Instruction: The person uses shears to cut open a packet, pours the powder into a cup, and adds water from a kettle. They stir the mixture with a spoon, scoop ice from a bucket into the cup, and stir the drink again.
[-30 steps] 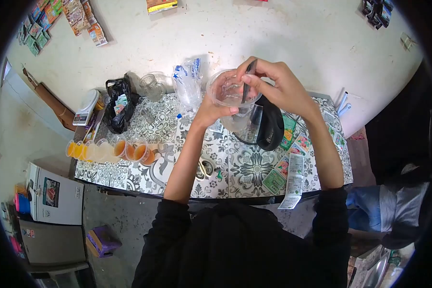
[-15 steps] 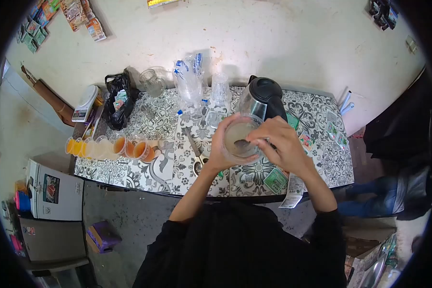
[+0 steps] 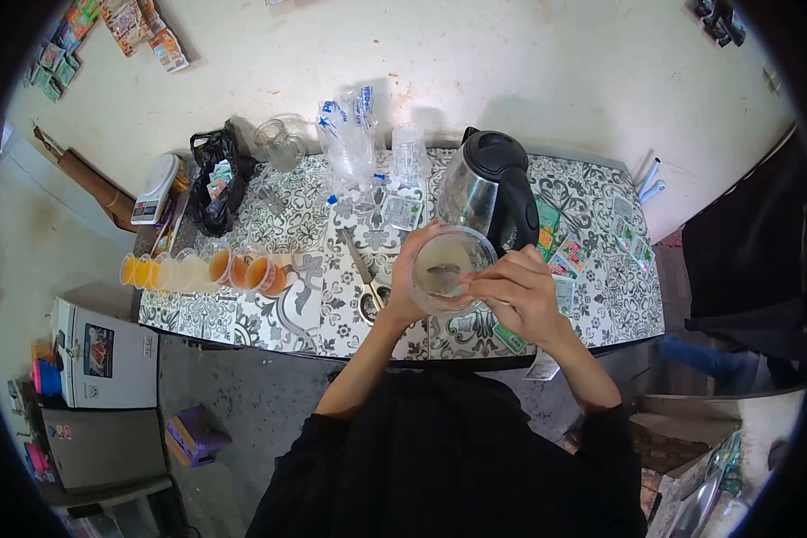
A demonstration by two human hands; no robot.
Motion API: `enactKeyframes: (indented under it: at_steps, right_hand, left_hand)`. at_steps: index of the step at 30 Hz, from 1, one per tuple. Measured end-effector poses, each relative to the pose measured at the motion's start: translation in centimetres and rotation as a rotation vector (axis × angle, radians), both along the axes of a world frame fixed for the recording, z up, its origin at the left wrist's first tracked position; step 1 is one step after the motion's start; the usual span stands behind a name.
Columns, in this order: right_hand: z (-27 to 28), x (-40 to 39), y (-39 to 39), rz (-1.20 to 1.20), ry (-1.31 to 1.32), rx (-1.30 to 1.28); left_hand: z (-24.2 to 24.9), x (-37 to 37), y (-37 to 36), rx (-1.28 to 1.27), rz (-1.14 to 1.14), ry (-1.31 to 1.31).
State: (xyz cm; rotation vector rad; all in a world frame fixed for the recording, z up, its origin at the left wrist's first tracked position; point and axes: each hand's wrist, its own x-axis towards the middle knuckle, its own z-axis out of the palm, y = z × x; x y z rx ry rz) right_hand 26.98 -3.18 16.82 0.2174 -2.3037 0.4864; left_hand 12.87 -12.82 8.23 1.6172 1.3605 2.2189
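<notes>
My left hand [image 3: 407, 276] is wrapped round a clear plastic cup [image 3: 458, 235] of cloudy, pale liquid, held above the table's front part. In my right hand [image 3: 522, 289] the fingers pinch a spoon [image 3: 443, 270], whose bowl sits inside the cup in the liquid. Just behind the cup stands an electric kettle [image 3: 472, 186] with a black lid and handle. Scissors [image 3: 368, 285] lie to the left of my left hand. Green and white sachets [image 3: 548, 224] lie to the right of the kettle, and another green sachet [image 3: 509, 338] is partly under my right hand.
A row of filled cups [image 3: 188, 270], orange and pale, stands at the left on the patterned table [image 3: 296, 336]. Along the back are a black plastic bag [image 3: 215, 202], a glass mug [image 3: 278, 148], bagged plastic cups [image 3: 348, 148] and stacked cups [image 3: 409, 154]. A kitchen scale [image 3: 155, 190] stands far left.
The spoon has shifted within the cup, and my right hand has moved slightly lower and to the right. The camera view has tilted a little. A person's leg at the right has moved.
</notes>
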Motion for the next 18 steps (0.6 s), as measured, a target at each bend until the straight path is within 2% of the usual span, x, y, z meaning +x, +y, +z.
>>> enactKeyframes:
  at_steps: [2,5,7,10,15,18]
  right_hand:
    - [-0.4,-0.3,-0.2,0.030,0.035,-0.038]
    - [-0.6,-0.5,-0.4,0.007,0.116,0.063]
    - [-0.3,-0.5,-0.3,-0.088,0.176,0.189]
    - [-0.4,0.1,0.0,-0.101,0.153,0.226]
    - [-0.4,0.5,-1.1,-0.004,0.132,0.202]
    - [-0.4,0.1,-1.2,0.000,0.166,0.198]
  left_hand:
    - [-0.2,-0.4,0.1,0.053,0.026,0.112]
    - [-0.2,-0.4,0.3,0.048,0.020,0.120]
    - [0.0,-0.5,0.1,0.031,0.033,0.128]
    - [-0.1,-0.8,0.0,0.020,0.034,0.121]
    - [0.0,-0.7,0.2,0.077,0.026,0.079]
    - [0.4,-0.6,0.3,0.089,0.010,0.155]
